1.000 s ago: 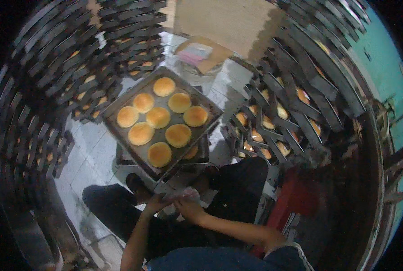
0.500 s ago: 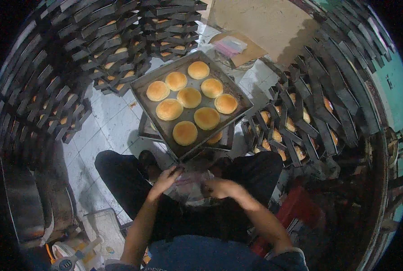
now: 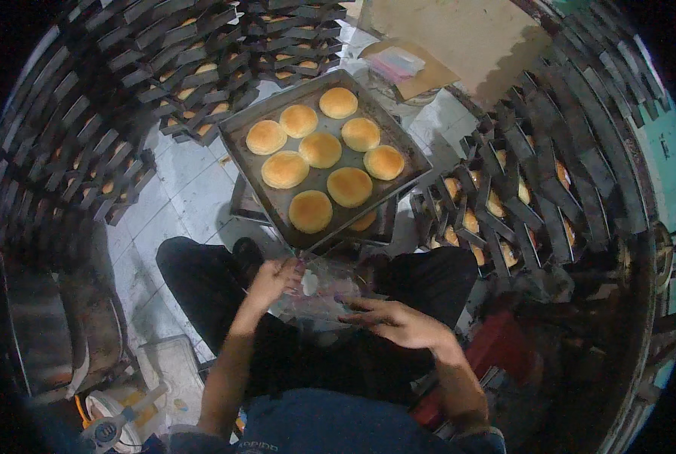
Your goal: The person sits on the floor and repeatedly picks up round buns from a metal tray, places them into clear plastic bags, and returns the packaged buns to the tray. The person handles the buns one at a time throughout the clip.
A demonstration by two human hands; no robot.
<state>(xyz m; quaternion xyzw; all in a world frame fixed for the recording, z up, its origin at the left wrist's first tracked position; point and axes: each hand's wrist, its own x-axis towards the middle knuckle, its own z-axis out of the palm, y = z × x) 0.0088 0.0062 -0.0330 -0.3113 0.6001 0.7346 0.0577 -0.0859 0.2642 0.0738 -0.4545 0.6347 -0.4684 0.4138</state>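
A clear plastic bag (image 3: pixel 324 293) with faint pinkish print lies spread between my hands, above my lap. My left hand (image 3: pixel 276 281) is closed on the bag's left edge, fingers pinched together. At the bag's right side is my right hand (image 3: pixel 398 321), its fingers stretched out toward the plastic; whether the fingertips touch it I cannot tell. Just beyond the bag, a dark metal tray (image 3: pixel 251 185) holds several round golden buns, one of them a bun (image 3: pixel 311 211) close to the near corner. This tray rests crosswise over another tray (image 3: pixel 246 203) with buns partly hidden.
Tall stacks of crisscrossed bread trays stand at left (image 3: pixel 73 144), far left of centre (image 3: pixel 194 68) and right (image 3: pixel 520 189). Beyond the tray, a pink-and-white plastic packet (image 3: pixel 398 65) lies on brown cardboard (image 3: pixel 433 78). A white tub (image 3: pixel 115 420) stands at lower left.
My right hand has moved right and its fingers have straightened. My left hand has moved slightly up with the bag, which is now spread wider. The view has shifted a little.
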